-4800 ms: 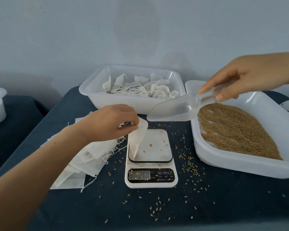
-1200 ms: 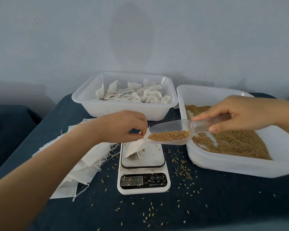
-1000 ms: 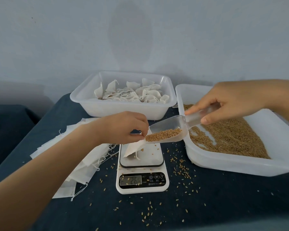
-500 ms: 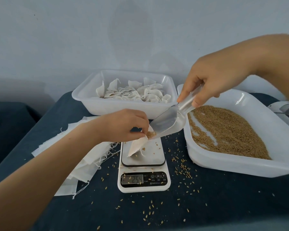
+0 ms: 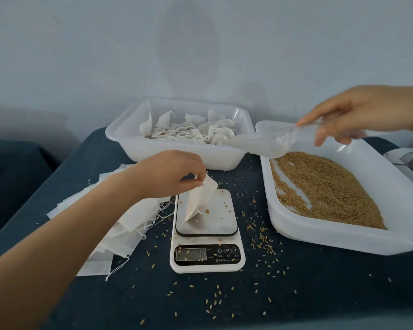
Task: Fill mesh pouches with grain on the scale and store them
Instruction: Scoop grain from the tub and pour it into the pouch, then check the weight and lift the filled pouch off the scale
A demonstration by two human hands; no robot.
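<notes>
White mesh hangs from my left hand (image 5: 174, 173): I pinch the top of one pouch (image 5: 199, 198) between thumb and fingertips, and its lower end rests on the platform of the scale (image 5: 206, 232), which sits near the front edge of the worktop (image 5: 320, 289). My right hand (image 5: 358, 115) grips the handle of a clear plastic scoop (image 5: 260, 141), held level above the back left corner of the grain tray (image 5: 343, 239); the scoop looks empty. Brown grain (image 5: 324, 189) covers that tray at the worktop's right edge. Behind the scale a white tub (image 5: 153, 148) holds filled pouches (image 5: 191, 131). Flat spare pouches (image 5: 119, 229) lie stacked toward the left edge, under my left forearm. Loose kernels (image 5: 262, 241) dot the dark cloth around the scale.
</notes>
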